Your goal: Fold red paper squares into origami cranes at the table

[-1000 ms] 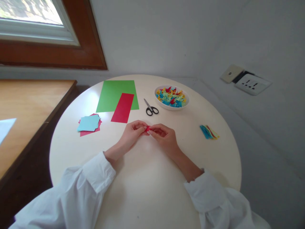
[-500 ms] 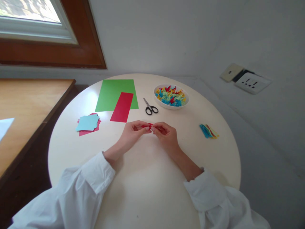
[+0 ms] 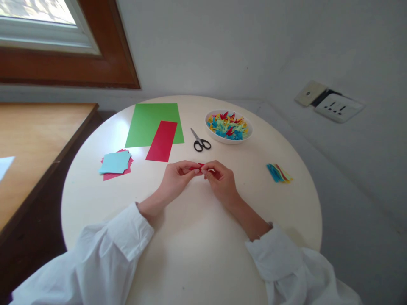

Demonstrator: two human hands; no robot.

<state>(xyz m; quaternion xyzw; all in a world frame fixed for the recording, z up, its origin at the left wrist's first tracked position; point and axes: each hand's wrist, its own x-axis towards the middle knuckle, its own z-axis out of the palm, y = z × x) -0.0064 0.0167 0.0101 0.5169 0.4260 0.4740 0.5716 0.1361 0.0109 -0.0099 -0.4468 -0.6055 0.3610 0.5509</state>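
A small folded piece of red paper [image 3: 201, 165] is pinched between my two hands over the middle of the round table. My left hand [image 3: 179, 174] has its thumb and fingers closed on the left side of the piece. Closed on the right side is my right hand [image 3: 220, 177], its thumb and forefinger meeting at the paper. Most of the piece is hidden by my fingers, so its exact shape cannot be made out. Just beyond my hands lie black-handled scissors [image 3: 201, 143], with their blades pointing away from me.
A white bowl [image 3: 229, 140] holds many small folded paper shapes. A red paper strip [image 3: 161, 142] overlaps a green sheet [image 3: 140, 123]. Light-blue and red squares [image 3: 115, 162] are stacked at left; thin folded papers [image 3: 278, 173] lie at right. The white table [image 3: 190, 254] stands against the wall.
My right fingers have shifted slightly on the red paper, still pinching it. The view has moved a little; the things on the table stay in place.
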